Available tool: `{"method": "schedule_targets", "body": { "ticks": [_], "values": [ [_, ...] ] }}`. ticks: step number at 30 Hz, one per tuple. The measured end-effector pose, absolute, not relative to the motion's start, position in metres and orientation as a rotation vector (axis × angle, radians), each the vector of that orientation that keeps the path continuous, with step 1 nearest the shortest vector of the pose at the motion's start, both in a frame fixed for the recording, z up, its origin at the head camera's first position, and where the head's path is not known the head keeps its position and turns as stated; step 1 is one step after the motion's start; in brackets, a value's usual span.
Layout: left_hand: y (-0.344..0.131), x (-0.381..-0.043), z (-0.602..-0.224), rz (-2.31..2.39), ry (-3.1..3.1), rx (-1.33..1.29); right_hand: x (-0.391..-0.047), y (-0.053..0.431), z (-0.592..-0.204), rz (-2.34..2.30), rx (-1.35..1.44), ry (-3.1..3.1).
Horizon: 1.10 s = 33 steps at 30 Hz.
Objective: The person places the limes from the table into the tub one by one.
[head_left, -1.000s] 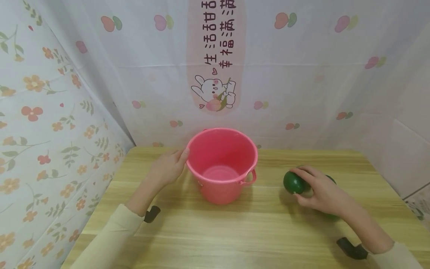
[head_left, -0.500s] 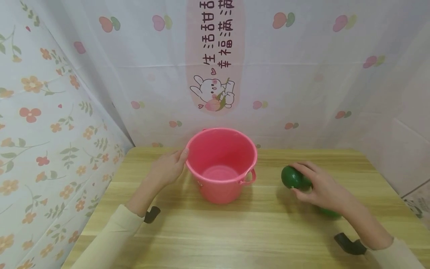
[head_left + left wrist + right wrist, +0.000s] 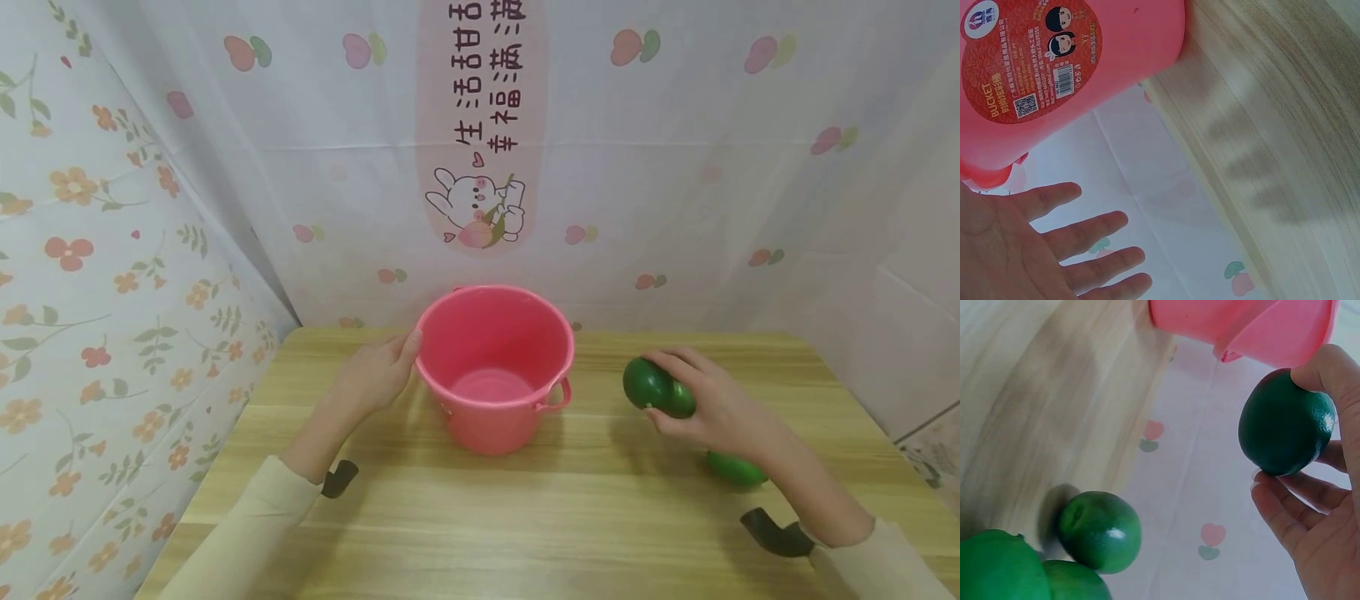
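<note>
Head view: the right hand (image 3: 711,407) holds a green fruit (image 3: 645,382) between thumb and fingers, to the right of a pink bucket (image 3: 491,425) that stands upright on the surface (image 3: 480,525). The governing relation appears to be sideways: the bucket's mouth lies left of the right hand, at about the same depth, with a bare gap between. The right hand is nearer the fruit; the left hand (image 3: 371,377) touches the far side of the gap, at the bucket's left rim. A second fruit (image 3: 680,403) shows between the fingers; whether it is gripped cannot be told here. A near fruit (image 3: 737,471) lies by the right wrist.

Compared with the earlier frames, the held fruit is slightly farther left and higher in view, and the near fruit is more exposed; bucket and left hand are practically unchanged.

Left wrist view: four fingers are straight and spread wide beside the bucket; the thumb is out of sight.

Right wrist view: only one fruit is in the grip, egg-shaped, its long axis unclear. A loose fruit (image 3: 1099,532) lies below, near two others partly cut off.
</note>
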State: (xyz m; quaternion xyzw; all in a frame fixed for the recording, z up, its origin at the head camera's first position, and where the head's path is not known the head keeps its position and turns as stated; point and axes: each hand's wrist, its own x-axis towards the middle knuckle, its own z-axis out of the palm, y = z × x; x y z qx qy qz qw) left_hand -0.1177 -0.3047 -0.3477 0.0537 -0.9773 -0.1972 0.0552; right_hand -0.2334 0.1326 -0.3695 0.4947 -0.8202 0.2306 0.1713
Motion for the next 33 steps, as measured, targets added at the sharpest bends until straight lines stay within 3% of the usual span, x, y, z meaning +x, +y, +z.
{"method": "schedule_targets", "body": {
  "ticks": [33],
  "values": [
    [-0.305,-0.118,-0.352,-0.635,-2.985,0.214,-0.229,0.095,-0.319,0.661,1.433,-2.201]
  ]
}}
